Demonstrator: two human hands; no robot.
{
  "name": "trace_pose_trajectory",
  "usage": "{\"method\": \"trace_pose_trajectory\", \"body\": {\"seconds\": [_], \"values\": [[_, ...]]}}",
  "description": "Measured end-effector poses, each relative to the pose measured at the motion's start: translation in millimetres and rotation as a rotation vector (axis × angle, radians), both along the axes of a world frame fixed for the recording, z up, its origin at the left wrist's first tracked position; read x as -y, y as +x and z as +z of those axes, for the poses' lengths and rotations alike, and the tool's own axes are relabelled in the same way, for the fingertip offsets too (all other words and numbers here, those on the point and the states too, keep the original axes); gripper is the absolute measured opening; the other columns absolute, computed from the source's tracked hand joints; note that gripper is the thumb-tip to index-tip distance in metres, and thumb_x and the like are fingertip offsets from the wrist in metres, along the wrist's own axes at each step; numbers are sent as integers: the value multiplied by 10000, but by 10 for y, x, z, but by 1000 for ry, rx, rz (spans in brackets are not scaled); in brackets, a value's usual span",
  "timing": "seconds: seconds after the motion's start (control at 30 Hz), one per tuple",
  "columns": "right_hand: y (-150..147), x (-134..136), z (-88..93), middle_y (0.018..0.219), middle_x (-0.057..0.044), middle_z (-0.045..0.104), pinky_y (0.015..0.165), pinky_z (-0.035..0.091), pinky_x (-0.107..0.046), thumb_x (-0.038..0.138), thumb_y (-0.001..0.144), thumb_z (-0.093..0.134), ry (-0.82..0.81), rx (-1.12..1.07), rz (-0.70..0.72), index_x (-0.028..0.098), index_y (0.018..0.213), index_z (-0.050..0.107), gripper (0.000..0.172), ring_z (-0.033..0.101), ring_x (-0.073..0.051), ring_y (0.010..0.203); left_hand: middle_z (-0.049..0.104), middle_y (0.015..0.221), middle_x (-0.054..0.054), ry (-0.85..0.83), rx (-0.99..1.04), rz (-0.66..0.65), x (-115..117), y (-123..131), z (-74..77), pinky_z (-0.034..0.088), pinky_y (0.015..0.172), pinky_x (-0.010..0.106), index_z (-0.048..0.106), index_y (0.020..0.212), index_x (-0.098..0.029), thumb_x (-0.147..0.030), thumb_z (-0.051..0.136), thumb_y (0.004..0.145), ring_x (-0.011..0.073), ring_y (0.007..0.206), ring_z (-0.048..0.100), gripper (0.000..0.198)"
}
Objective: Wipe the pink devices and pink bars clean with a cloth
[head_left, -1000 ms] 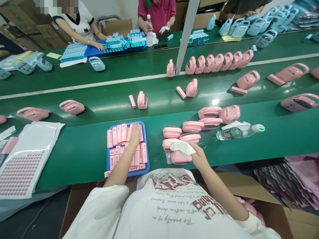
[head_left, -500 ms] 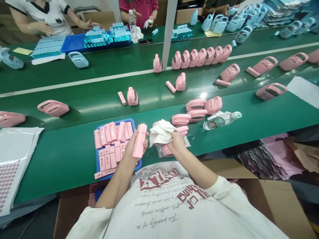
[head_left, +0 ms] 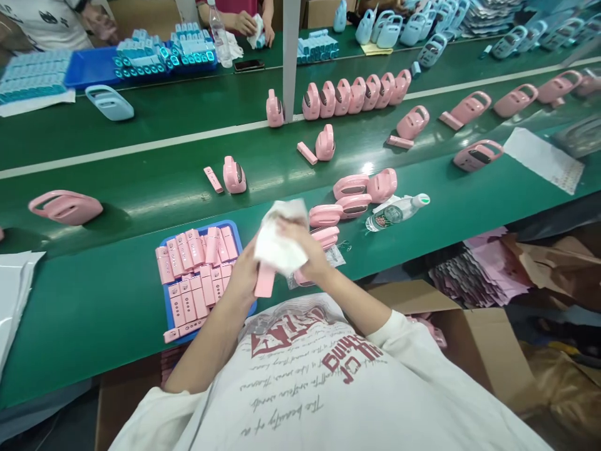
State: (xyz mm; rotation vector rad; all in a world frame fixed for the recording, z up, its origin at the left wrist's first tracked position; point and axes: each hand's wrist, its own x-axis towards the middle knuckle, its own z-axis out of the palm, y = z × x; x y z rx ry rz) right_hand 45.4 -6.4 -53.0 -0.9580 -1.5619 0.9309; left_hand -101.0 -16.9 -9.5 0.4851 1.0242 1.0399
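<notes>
My left hand (head_left: pixel 244 275) is closed around a pink stick-shaped plastic piece (head_left: pixel 265 281), its lower end showing below the cloth. With my right hand (head_left: pixel 305 246) I press a white cloth (head_left: pixel 280 240) over the upper part of that piece; the cloth is smeared by motion. Left of my hands lies a blue tray (head_left: pixel 165 294) with rows of similar pink pieces (head_left: pixel 190 248), some bearing dark dots. Just right of the cloth, several pink rounded devices with handles (head_left: pixel 325 215) lie on the green table, some partly hidden by my right hand.
A water bottle (head_left: pixel 398 212) lies on its side to the right. Beyond runs a green belt (head_left: pixel 173 178) with pink devices, and a metal post (head_left: pixel 289 62) rises behind it. Across are co-workers, one with a hand (head_left: pixel 245 24) at a cloth. A cardboard box (head_left: pixel 493 351) stands below right.
My right hand has brought the white cloth left onto the pink piece, which was bare before. The view has shifted, so the scene sits further left. A co-worker's hands have moved.
</notes>
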Motion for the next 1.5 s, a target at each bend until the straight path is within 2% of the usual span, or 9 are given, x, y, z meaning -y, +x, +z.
{"method": "trace_pose_trajectory", "body": {"seconds": [0.13,0.27,0.47,0.67,0.8,0.9,1.03,1.3,1.5], "values": [[207,-201,113,885,-21,742,827,572,-324,282,823,526,-568,-714,-381,201,1009,651,238,690,-179,913,618,662,13,-134,242,-16,-49,29,198,476,465,169,680,928,-110,-426,688,752,69,490,540,362],[214,-138,211,889,-36,749,874,559,-315,265,801,547,-812,-1003,-335,168,968,642,215,688,-177,945,672,808,47,-241,283,-50,-33,49,273,543,516,235,654,927,-144,-400,544,871,107,538,613,284],[21,92,178,1020,-46,731,955,518,-374,409,841,525,-416,-590,-287,212,1108,626,347,659,-201,1040,673,783,71,-83,249,-50,17,133,302,536,526,270,637,1049,-152,-694,315,858,160,602,636,658],[26,303,215,1167,-79,685,1132,330,-426,447,922,423,188,121,419,218,1052,692,376,553,-189,1216,705,836,97,-140,199,-81,4,96,356,560,682,333,637,1106,-146,-715,376,822,251,837,685,688],[149,204,152,1072,-44,723,1059,433,-339,474,871,525,96,-131,219,243,1014,698,323,625,-173,1118,693,778,57,-16,83,9,12,83,319,534,623,270,655,1015,-146,-487,624,777,190,719,668,418],[245,20,156,1106,-72,709,1021,476,-392,483,879,491,-307,-535,-145,198,1063,658,378,622,-205,1132,655,703,25,68,52,5,43,86,299,489,532,212,648,953,-141,-402,742,683,121,590,606,387],[282,-82,269,1062,-77,724,1004,494,-407,420,815,568,-796,-920,-196,156,987,655,327,629,-228,1118,674,786,30,90,1,-57,79,101,305,466,461,220,614,976,-176,-444,786,629,105,511,585,471],[112,105,397,1071,-21,708,1013,488,-359,404,779,609,-451,-688,-294,217,1027,658,315,626,-201,1116,699,858,53,85,-75,-58,42,198,174,502,551,245,644,1086,-185,-506,632,775,148,649,632,447],[87,267,188,1070,-72,712,1118,359,-424,432,760,654,-157,-125,86,240,948,698,272,579,-245,1179,705,844,32,166,-130,-16,47,213,99,499,694,258,709,928,-185,-374,789,643,185,816,641,351]]}}
